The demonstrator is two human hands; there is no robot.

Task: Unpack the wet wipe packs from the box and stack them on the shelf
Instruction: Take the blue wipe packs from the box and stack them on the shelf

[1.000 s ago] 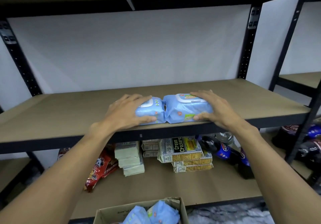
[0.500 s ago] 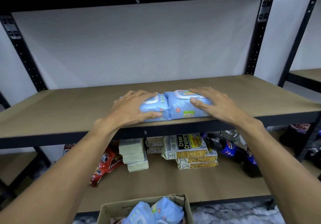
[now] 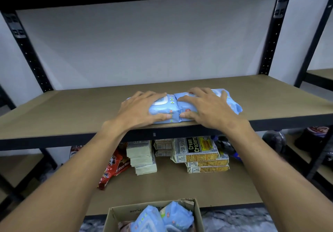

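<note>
Two light-blue wet wipe packs lie side by side, touching, near the front edge of the brown shelf [image 3: 72,109]. My left hand [image 3: 138,109] rests on top of the left pack [image 3: 166,105], thumb against its front face. My right hand [image 3: 207,107] lies over the right pack [image 3: 232,104], fingers spread on its top and thumb on its front. Below, at the bottom of the view, an open cardboard box [image 3: 196,212] holds more blue packs [image 3: 173,215].
The lower shelf carries cream cracker packets [image 3: 196,149], stacked pale packets [image 3: 142,158], a red snack bag [image 3: 113,168] and dark bottles [image 3: 273,140] at the right. Black uprights [image 3: 27,48] frame the shelf. A white wall stands behind it.
Both hands have slid further over the tops of the two packs, the right hand moving left toward the seam. The packs have shifted slightly deeper onto the shelf.
</note>
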